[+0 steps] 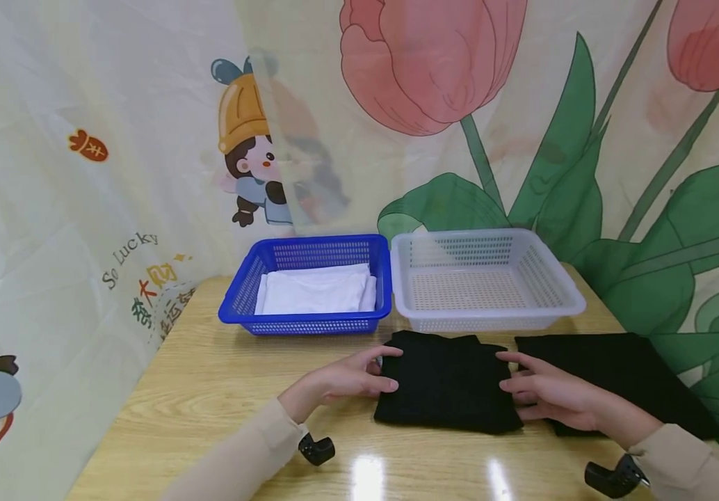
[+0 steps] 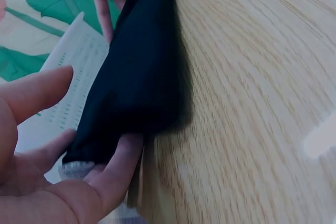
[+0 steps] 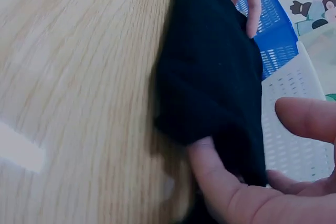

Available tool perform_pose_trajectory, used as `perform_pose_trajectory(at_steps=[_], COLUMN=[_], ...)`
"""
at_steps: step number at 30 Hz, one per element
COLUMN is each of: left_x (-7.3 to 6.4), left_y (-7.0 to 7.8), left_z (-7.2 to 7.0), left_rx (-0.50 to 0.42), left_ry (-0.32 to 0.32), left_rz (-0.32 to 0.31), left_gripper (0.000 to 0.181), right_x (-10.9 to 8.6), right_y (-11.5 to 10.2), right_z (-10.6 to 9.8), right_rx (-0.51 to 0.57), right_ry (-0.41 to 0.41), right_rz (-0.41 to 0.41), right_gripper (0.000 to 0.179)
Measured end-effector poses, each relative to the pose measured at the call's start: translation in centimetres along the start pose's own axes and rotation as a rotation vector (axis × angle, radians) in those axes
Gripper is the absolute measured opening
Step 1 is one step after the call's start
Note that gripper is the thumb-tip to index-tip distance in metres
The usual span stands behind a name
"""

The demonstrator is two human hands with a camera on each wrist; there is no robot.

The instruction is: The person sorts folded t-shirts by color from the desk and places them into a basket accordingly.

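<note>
A folded black cloth [image 1: 447, 383] is on the wooden table, in front of the baskets. At its left end my left hand [image 1: 348, 376] holds the edge, two fingertips showing over the fabric. My right hand [image 1: 562, 398] grips the opposite end in the same way. In the left wrist view, one finger tucks in at the lower edge of the cloth [image 2: 139, 61] while another stands apart from it. The right wrist view likewise has a finger at the folded edge [image 3: 210, 72]; parts of both hands' fingers are hidden by fabric.
Folded white cloth [image 1: 316, 291] lies inside a blue basket [image 1: 312, 318] at the back. Right beside it stands a white basket [image 1: 491, 321]. A second black cloth [image 1: 610, 369] lies to the right, partly behind my right hand. A printed curtain [image 1: 147, 139] hangs behind the table.
</note>
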State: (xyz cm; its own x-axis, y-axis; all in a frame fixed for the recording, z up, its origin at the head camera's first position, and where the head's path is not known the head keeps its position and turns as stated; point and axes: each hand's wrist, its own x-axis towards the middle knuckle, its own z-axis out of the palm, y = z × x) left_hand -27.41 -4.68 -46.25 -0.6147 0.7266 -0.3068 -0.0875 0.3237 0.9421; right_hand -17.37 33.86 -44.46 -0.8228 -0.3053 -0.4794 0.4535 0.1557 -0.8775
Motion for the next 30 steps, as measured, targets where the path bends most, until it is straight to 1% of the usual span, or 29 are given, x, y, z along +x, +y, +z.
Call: perform_pose_trajectory(at_steps=[3,6,9,11,14,16,19,22,25,27,30], left_x=[0.1,0.2,0.3,0.4,0.5,0.6,0.7,0.6,0.4,0.3,0.1], left_y=[-0.1,-0.2,-0.5,-0.6,-0.6,-0.6,-0.6,-0.8,-0.8,-0.7,-0.2], left_z=[0.1,0.3,0.6,0.7,1.0,1.1,1.3,1.5,1.8,2.1,2.7], left_rx=[0.021,0.020,0.023,0.043,0.087,0.104,0.122,0.120,0.106,0.097,0.080], left_ry=[0.033,0.058,0.085,0.106,0.132,0.138,0.141,0.150,0.169,0.175,0.165], left_rz=[-0.009,-0.003,0.010,0.024,0.048,0.065,0.074,0.065,0.057,0.057,0.059], left_gripper=[0.068,0.067,0.067,0.066,0.066,0.066,0.067,0.068,0.069,0.068,0.067], right_x=[0.5,0.9,1.4,1.7,2.0,2.0,2.1,2.5,2.8,2.6,1.8], right_y=[0.3,0.5,0.6,0.6,0.5,0.5,0.6,0.8,1.0,1.2,1.3], right_z=[0.6,1.4,2.0,2.2,2.4,2.6,3.0,3.3,3.3,3.2,2.7], right_rx=[0.024,0.007,-0.060,-0.112,-0.169,-0.181,-0.196,-0.257,-0.310,-0.315,-0.321], right_ry=[-0.007,-0.012,-0.021,-0.015,0.025,0.050,0.077,0.107,0.140,0.152,0.166], right_rz=[-0.018,-0.032,-0.056,-0.076,-0.111,-0.121,-0.129,-0.141,-0.171,-0.191,-0.219], right_gripper=[0.084,0.082,0.081,0.082,0.084,0.085,0.088,0.091,0.090,0.089,0.089])
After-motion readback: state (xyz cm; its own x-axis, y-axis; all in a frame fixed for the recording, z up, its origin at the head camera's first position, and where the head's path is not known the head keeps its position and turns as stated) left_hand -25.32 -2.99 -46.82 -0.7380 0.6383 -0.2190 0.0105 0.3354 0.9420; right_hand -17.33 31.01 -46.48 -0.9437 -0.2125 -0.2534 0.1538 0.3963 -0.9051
